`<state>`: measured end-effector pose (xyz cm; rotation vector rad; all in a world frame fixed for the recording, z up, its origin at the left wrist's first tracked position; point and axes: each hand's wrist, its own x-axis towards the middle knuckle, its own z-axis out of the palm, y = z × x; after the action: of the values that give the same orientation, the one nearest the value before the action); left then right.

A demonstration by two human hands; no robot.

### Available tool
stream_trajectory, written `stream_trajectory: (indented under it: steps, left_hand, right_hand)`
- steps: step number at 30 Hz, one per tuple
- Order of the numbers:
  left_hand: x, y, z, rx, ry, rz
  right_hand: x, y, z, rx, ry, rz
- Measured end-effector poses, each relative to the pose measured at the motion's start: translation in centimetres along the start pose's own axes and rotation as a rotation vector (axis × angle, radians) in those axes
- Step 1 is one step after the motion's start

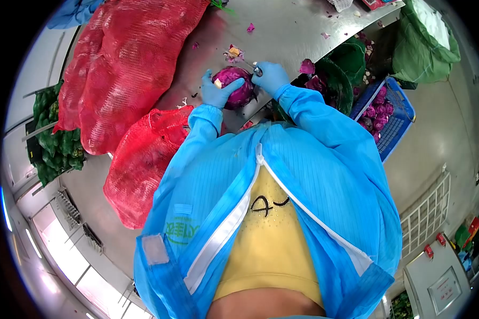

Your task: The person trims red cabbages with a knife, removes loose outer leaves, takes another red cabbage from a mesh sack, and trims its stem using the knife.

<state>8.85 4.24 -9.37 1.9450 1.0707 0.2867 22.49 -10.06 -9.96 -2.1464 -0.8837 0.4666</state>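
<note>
A purple cabbage [239, 94] rests on the metal table [282, 32], a pale cut spot on its left side. My left hand [216, 91], in a blue glove, grips its left side with the thumb over the front. Just right of the cabbage, my right hand [270, 77], also gloved, is closed around the handle of a small knife [252, 67]. The blade points up and left. Beyond the cabbage lies a cut piece of cabbage [233, 53] with a pale core.
Red mesh sacks [127, 64] fill the left side. To the right are a dark green bin [335, 80] with purple leaves, a blue crate [402, 114] of purple cabbages and a green sack [423, 48]. Leaf scraps dot the table.
</note>
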Motion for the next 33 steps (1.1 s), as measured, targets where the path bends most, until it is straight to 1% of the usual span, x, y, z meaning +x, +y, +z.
stream_trajectory:
  steps: [1, 4, 5, 7, 8, 9, 11, 12, 14, 15, 17, 19, 20, 21, 22, 23, 24, 25, 26, 27, 28, 29, 31, 32, 33]
  left_hand:
    - [0.0, -0.3, -0.2, 0.001, 0.001, -0.002]
    - [-0.6, -0.1, -0.9, -0.446, -0.038, -0.212]
    - [-1.0, 0.0, -1.3, -0.446, -0.038, -0.212]
    - [-1.3, -0.3, -2.1, -0.701, -0.065, -0.460]
    - [-1.1, -0.8, -2.0, -0.772, -0.032, -0.508]
    - [-1.0, -1.4, -2.1, -0.769, -0.028, -0.510]
    - [-0.6, -2.7, -2.0, -0.910, -0.190, -0.510]
    - [-0.8, -2.4, -2.1, -0.910, -0.191, -0.509]
    - [-1.5, -1.9, -2.3, -1.076, -0.373, -0.620]
    - [-2.1, -1.4, -2.4, -1.075, -0.375, -0.620]
    - [-3.2, -0.3, -2.6, -1.185, -0.386, -0.702]
    - [-3.7, 0.1, -2.8, -1.246, -0.420, -0.732]
    - [-3.9, 0.3, -2.7, -1.230, -0.396, -0.674]
    - [-4.0, 0.4, -2.6, -1.211, -0.372, -0.616]
    - [-3.8, 0.1, -2.3, -1.211, -0.378, -0.617]
    - [-3.2, -0.5, -1.9, -1.066, -0.340, -0.489]
    - [-2.6, -0.7, -1.5, -0.922, -0.301, -0.362]
    - [-2.1, -0.6, -1.2, -0.926, -0.305, -0.360]
    - [-1.6, -0.4, -0.9, -0.693, -0.277, -0.224]
    - [-1.3, -0.1, -0.8, -0.459, -0.246, -0.090]
    - [-1.1, 0.9, -0.9, -0.342, -0.284, 0.008]
    - [-1.0, 1.0, -0.9, -0.344, -0.285, 0.010]
    - [-0.7, 1.3, -1.0, -0.127, -0.329, 0.233]
    - [-0.9, 1.4, -1.1, -0.125, -0.331, 0.245]
    - [-0.9, 0.7, -1.0, -0.124, -0.327, 0.246]
  right_hand:
    - [0.1, 0.2, 0.2, 0.001, -0.002, 0.000]
    - [0.3, 2.0, 1.2, 0.084, 0.107, 0.093]
    - [0.0, 2.8, 1.5, 0.084, 0.107, 0.093]
    - [-0.4, 3.7, 1.5, 0.106, 0.098, 0.186]
    - [-0.7, 3.9, 1.8, 0.136, 0.105, 0.209]
    - [-0.9, 4.1, 2.1, 0.140, 0.101, 0.208]
    - [-1.3, 4.5, 2.4, 0.235, 0.162, 0.238]
    - [-1.3, 4.8, 2.1, 0.235, 0.163, 0.238]
    - [-1.6, 5.6, 1.3, 0.223, 0.214, 0.309]
    - [-2.0, 6.6, 0.9, 0.223, 0.216, 0.310]
    - [-2.7, 9.1, -0.4, 0.170, 0.359, 0.348]
    - [-4.4, 9.9, -3.2, 0.259, 0.399, 0.412]
    - [-4.8, 12.1, -3.3, 0.263, 0.420, 0.419]
    - [-5.4, 11.9, -4.2, 0.063, 0.475, 0.391]
    - [-5.9, 11.4, -4.6, 0.082, 0.537, 0.325]
    - [-6.3, 10.7, -4.9, 0.100, 0.600, 0.255]
    - [-6.1, 10.2, -4.4, 0.245, 0.553, 0.268]
    - [-5.8, 9.2, -3.5, 0.389, 0.503, 0.280]
    - [-5.7, 5.6, -4.4, 0.538, 0.281, 0.444]
    - [-5.2, 5.3, -2.9, 0.554, 0.226, 0.285]
    - [-4.5, 4.0, -2.5, 0.505, 0.104, 0.228]
    - [-4.1, 2.6, -2.2, 0.496, 0.046, 0.158]
    - [-3.2, 2.2, -0.5, 0.430, -0.014, 0.022]
    - [-3.2, 2.5, -0.4, 0.431, -0.015, 0.020]
    - [-3.1, 2.4, -0.7, 0.467, -0.063, 0.036]
